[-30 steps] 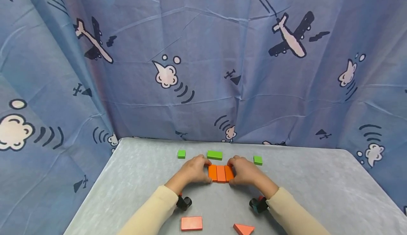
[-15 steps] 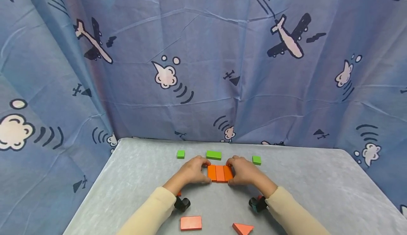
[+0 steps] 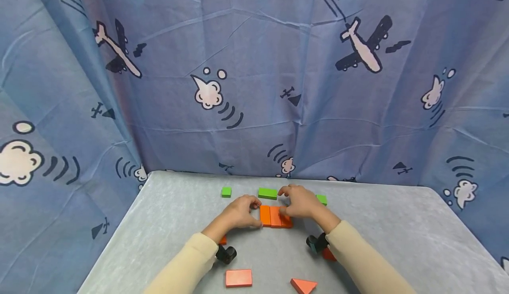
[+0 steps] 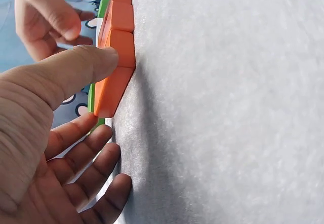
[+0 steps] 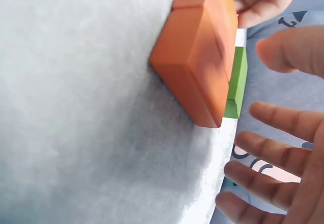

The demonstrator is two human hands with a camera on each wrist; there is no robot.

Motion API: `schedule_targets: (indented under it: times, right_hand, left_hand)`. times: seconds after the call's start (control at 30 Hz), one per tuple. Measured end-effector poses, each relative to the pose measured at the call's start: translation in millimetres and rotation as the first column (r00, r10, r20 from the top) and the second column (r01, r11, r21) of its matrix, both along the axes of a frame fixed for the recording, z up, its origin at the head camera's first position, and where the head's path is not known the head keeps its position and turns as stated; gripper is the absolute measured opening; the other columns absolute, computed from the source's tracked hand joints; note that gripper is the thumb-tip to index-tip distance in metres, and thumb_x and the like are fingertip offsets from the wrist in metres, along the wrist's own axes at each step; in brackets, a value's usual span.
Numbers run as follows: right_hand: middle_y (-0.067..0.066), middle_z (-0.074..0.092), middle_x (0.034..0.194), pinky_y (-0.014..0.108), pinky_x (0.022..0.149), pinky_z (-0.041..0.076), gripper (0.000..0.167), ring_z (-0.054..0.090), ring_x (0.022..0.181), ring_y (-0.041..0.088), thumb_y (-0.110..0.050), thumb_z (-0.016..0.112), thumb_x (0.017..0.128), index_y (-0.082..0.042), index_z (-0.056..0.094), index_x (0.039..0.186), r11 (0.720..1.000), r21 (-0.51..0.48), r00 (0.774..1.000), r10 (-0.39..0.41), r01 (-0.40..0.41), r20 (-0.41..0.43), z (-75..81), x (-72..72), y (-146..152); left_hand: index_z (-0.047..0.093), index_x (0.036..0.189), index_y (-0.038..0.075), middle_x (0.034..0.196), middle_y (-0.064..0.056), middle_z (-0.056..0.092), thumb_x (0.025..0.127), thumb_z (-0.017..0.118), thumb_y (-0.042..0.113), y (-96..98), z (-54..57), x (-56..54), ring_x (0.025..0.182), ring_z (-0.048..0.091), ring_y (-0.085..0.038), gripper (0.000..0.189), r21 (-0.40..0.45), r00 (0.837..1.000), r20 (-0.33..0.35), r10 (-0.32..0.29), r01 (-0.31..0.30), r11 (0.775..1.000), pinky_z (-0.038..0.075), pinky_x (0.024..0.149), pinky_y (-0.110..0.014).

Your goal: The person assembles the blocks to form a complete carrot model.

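fingers (image 4: 91,148) of the left hand (image 3: 238,214) lie relaxed and straight, the thumb pressing the left end of a row of 3 flat orange wooden blocks (image 3: 274,216) at mid worktop (image 3: 397,232). right hand (image 3: 300,202) hovers spread, holding nothing, over the row's right end. each block's long axis runs away from the person. a long green wooden block (image 3: 267,193) lies just beyond, nearer the right hand.

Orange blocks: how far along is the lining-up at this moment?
Done: three orange blocks lie side by side, touching, on the table. In hand: the left hand touches the row's left end with its thumb; the right hand hovers open above the right end. Left: the green blocks and the salmon pieces lie apart.
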State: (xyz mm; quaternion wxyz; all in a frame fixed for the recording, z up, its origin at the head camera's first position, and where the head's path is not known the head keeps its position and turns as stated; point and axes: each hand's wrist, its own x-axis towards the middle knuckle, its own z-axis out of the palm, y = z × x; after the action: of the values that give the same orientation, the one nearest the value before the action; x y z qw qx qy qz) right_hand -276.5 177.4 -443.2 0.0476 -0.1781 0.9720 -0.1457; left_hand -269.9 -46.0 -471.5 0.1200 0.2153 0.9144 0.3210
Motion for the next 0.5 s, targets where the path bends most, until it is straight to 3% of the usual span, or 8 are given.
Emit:
schedule_targets:
  times: [0.33, 0.5]
  right_hand:
    - [0.008, 0.066, 0.109, 0.043, 0.078, 0.052, 0.043, 0.062, 0.092, 0.022, -0.031, 0.076, 0.074, -0.016, 0.067, 0.113, 0.999, -0.006, 0.999, -0.053, 0.053, 0.010, -3.7, -25.3, -6]
    - [0.007, 0.068, 0.106, 0.042, 0.082, 0.053, 0.042, 0.063, 0.093, 0.022, -0.029, 0.077, 0.075, -0.014, 0.069, 0.113, 0.999, -0.011, 0.999, -0.038, 0.038, 0.002, -8.8, -34.7, -12]
  left_hand:
    - [0.064, 0.115, 0.015, 0.107, 0.001, 0.063, 0.069, 0.085, 0.032, 1.0, -1.5, -2.0, 0.099, 0.059, -0.014, 0.053, -0.020, 1.000, -0.014, -0.010, 0.010, 1.000, 0.048, 0.088, -0.033]
    - [0.065, 0.114, 0.015, 0.106, 0.001, 0.063, 0.068, 0.085, 0.032, -0.1, -1.4, -1.5, 0.098, 0.058, -0.013, 0.053, -0.027, 1.000, -0.010, -0.005, 0.005, 1.000, 0.048, 0.087, -0.032]
